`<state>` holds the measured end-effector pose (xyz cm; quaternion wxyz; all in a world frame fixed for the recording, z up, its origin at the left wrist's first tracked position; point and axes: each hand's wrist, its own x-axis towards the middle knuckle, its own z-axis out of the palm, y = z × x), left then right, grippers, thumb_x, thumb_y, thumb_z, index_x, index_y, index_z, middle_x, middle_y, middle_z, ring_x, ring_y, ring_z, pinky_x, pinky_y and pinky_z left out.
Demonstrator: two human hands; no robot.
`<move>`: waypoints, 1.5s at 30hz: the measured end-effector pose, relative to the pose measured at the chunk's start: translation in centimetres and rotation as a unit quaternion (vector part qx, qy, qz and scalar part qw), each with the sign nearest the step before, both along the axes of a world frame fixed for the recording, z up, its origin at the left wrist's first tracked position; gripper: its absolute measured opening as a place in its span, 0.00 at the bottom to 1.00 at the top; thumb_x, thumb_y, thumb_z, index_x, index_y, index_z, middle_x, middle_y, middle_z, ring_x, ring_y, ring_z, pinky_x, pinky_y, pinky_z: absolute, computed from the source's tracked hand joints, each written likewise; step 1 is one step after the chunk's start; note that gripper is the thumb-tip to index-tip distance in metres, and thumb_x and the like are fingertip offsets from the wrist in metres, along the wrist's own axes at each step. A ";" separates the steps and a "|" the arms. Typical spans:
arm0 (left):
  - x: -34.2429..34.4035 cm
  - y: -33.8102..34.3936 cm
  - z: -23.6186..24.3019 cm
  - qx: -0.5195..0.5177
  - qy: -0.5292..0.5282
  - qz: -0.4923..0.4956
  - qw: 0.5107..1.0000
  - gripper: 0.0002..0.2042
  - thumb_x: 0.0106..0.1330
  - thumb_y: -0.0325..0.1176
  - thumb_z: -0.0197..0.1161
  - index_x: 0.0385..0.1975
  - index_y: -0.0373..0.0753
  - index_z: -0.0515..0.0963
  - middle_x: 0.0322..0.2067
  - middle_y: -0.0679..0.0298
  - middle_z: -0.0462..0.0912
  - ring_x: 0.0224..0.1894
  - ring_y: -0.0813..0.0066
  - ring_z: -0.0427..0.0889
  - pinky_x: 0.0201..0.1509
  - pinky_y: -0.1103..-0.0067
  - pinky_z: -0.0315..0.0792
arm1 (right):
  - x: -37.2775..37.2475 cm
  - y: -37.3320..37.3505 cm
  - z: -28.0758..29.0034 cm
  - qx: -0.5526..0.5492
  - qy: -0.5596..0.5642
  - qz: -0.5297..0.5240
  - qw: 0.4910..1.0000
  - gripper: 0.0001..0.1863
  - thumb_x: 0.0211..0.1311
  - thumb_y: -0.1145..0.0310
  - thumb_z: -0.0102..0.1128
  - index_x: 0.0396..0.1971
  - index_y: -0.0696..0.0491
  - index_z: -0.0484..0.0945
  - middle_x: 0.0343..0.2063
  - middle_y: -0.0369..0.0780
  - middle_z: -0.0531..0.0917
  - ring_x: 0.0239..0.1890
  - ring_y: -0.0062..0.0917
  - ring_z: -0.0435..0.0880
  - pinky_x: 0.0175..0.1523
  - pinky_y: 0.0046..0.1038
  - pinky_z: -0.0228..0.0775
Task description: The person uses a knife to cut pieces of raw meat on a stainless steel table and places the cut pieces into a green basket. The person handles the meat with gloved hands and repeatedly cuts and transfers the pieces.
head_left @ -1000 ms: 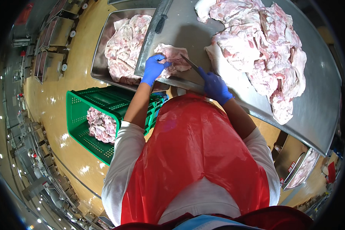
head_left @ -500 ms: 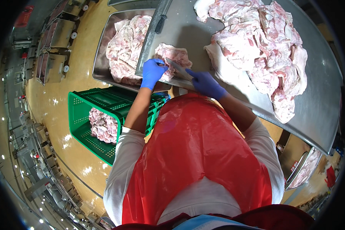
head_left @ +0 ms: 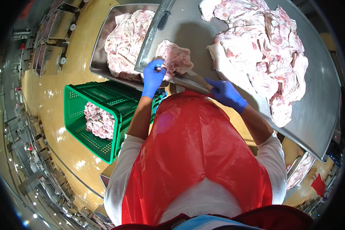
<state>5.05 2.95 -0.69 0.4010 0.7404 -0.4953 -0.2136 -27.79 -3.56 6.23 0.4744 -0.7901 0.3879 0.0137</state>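
Note:
A small flat piece of raw, skin-on meat lies at the near left corner of the steel table. My blue-gloved left hand pinches the near left edge of this piece with curled fingers. In my blue-gloved right hand is a knife, its index finger stretched along the back. The blade points left, low over the table's near edge, its tip by the right side of the piece. To the right, a large heap of raw meat covers much of the table.
A steel tub of meat stands left of the table. Below it, a green perforated crate holds smaller trimmings. A black-handled tool rests by the table's raised left edge. Wheeled carts stand far left.
My right hand has drawn the knife back to the right and toward me, off the top of the meat. My left hand keeps its pinch at the piece's edge.

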 end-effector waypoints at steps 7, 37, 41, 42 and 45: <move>-2.2 -2.6 2.0 0.095 -0.321 -0.150 0.930 0.12 0.58 0.34 0.66 0.41 0.43 0.86 0.39 0.52 0.82 0.43 0.49 0.82 0.49 0.61 0.79 | 2.2 0.1 -3.1 -0.051 -0.072 -0.085 0.992 0.31 0.63 0.73 0.50 0.69 0.51 0.71 0.23 0.56 0.80 0.20 0.35 0.79 0.36 0.38 0.74; 0.1 3.9 1.3 -0.027 0.238 0.083 0.967 0.06 0.74 0.28 0.65 0.36 0.32 0.83 0.24 0.76 0.78 0.26 0.91 0.71 0.29 0.86 0.67 | 3.4 0.9 -0.7 -0.058 -0.058 0.091 0.992 0.28 0.64 0.70 0.53 0.66 0.52 0.72 0.37 0.58 0.83 0.40 0.54 0.84 0.48 0.50 0.75; -0.3 4.1 1.2 -0.049 0.232 0.074 0.969 0.07 0.74 0.29 0.66 0.37 0.32 0.84 0.26 0.74 0.80 0.28 0.91 0.73 0.31 0.86 0.68 | 11.6 -0.5 -3.3 -0.082 -0.085 0.082 0.990 0.27 0.62 0.71 0.54 0.64 0.51 0.73 0.38 0.55 0.84 0.42 0.53 0.85 0.47 0.49 0.77; -0.3 4.1 1.3 -0.055 0.237 0.071 0.967 0.07 0.73 0.30 0.66 0.37 0.32 0.84 0.26 0.74 0.80 0.28 0.91 0.73 0.32 0.86 0.68 | 12.6 -0.3 -4.0 -0.105 -0.078 0.091 0.987 0.29 0.62 0.71 0.53 0.66 0.51 0.71 0.38 0.55 0.84 0.42 0.53 0.84 0.48 0.48 0.77; 0.1 5.0 1.2 -0.056 0.245 0.157 0.955 0.07 0.74 0.30 0.66 0.38 0.33 0.84 0.27 0.73 0.81 0.29 0.90 0.73 0.33 0.86 0.68 | 12.5 0.4 -3.6 -0.132 -0.046 0.119 0.983 0.31 0.64 0.72 0.52 0.69 0.50 0.68 0.39 0.53 0.84 0.42 0.53 0.84 0.49 0.47 0.77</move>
